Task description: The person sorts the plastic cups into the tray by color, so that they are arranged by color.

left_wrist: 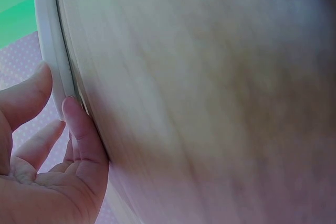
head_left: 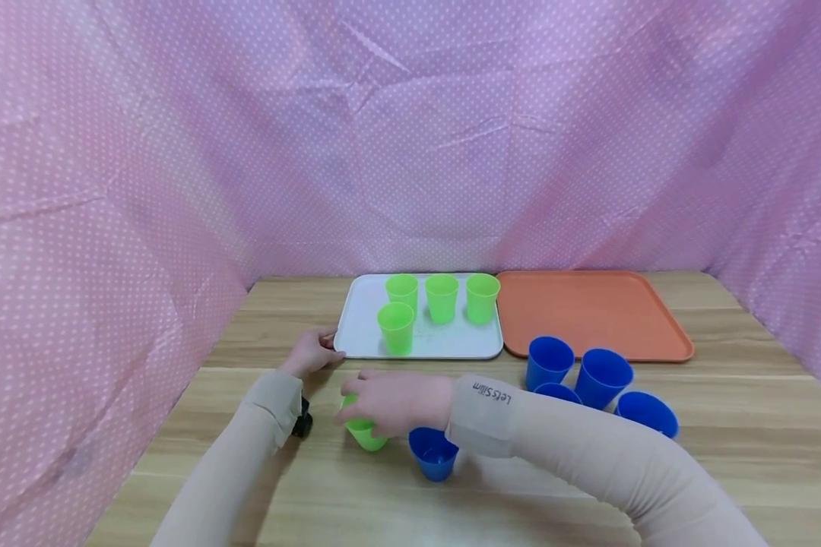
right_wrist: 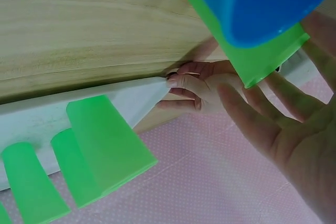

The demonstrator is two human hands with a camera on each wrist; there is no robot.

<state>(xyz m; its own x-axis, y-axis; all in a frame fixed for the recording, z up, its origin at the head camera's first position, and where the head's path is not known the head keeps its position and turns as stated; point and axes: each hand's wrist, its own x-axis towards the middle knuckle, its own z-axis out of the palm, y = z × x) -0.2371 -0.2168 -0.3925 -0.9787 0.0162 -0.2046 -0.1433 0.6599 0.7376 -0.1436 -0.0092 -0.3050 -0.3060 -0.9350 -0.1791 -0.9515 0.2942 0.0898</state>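
Note:
At the front left corner of a white tray point(head_left: 366, 334), my left hand point(head_left: 309, 353) holds the rim, thumb above and fingers along the side in the left wrist view. My right hand point(head_left: 404, 403) reaches across, over a green cup point(head_left: 368, 437) on the wooden table. Its fingers are spread about the mouth of that cup, hiding part of it in the head view; the right wrist view shows the fingertips close by the rim point(right_wrist: 278, 60). Just right of this cup, under the right wrist, stands a blue cup point(head_left: 435, 460).
Several green cups point(head_left: 442, 300) stand on the white tray. An orange tray point(head_left: 588, 315) lies against its right side. Several blue cups point(head_left: 549, 363) are grouped in front of the orange tray, partly behind the right forearm. Pink dotted cloth point(head_left: 410, 152) hangs behind the table.

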